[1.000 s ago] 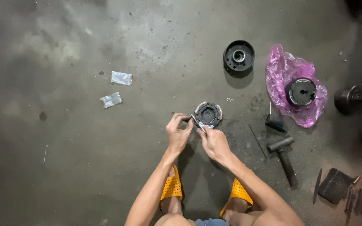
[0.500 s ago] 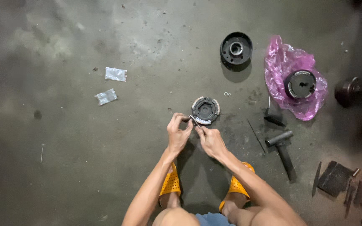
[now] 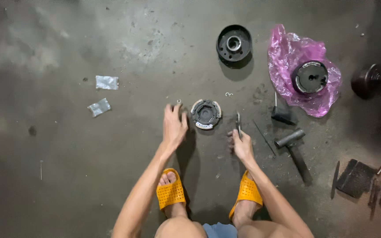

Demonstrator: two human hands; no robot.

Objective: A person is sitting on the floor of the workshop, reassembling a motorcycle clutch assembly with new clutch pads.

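A round dark metal clutch-like part (image 3: 205,114) with pale pads on its rim lies on the concrete floor in front of me. My left hand (image 3: 174,124) hovers just left of it, fingers spread, holding nothing I can see. A tiny metal ring (image 3: 178,101) lies by its fingertips. My right hand (image 3: 240,143) has pulled away to the right of the part and grips a thin dark tool (image 3: 238,124) that points up.
A black drum (image 3: 233,44) lies farther up; another round part (image 3: 309,77) sits on a pink plastic bag (image 3: 287,53). A hammer (image 3: 295,152) and dark block (image 3: 283,115) lie right. Two foil scraps (image 3: 106,82) lie left. Metal pieces (image 3: 358,176) lie far right.
Both hands were together at the round part's left edge. Now they have separated: the left moved slightly left and opened, the right swung to the part's right side with the tool.
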